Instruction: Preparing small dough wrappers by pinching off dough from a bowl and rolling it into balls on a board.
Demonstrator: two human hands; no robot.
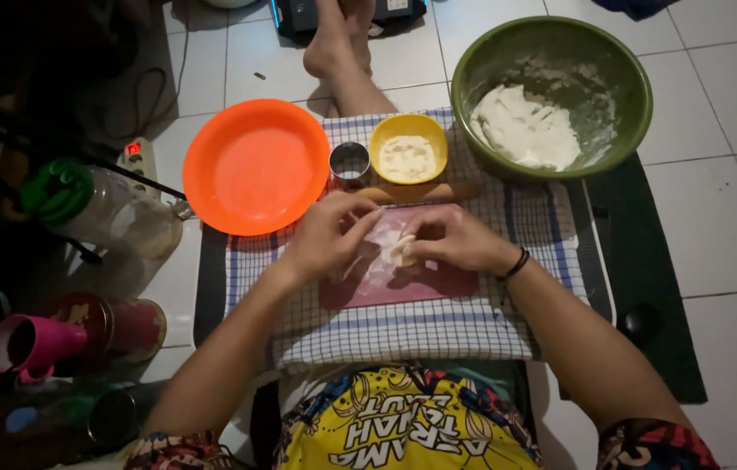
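Observation:
My left hand and my right hand meet over a dark red board dusted with flour. Between their fingertips they pinch a small piece of white dough. The board lies on a blue-and-white checked cloth spread across my lap. A wooden rolling pin rests just beyond the hands, partly hidden by them.
An orange plate sits at the far left of the cloth. A round metal cutter and a yellow bowl of flour stand beside it. A green bowl with dough is at the back right. Jars and a pink cup crowd the left.

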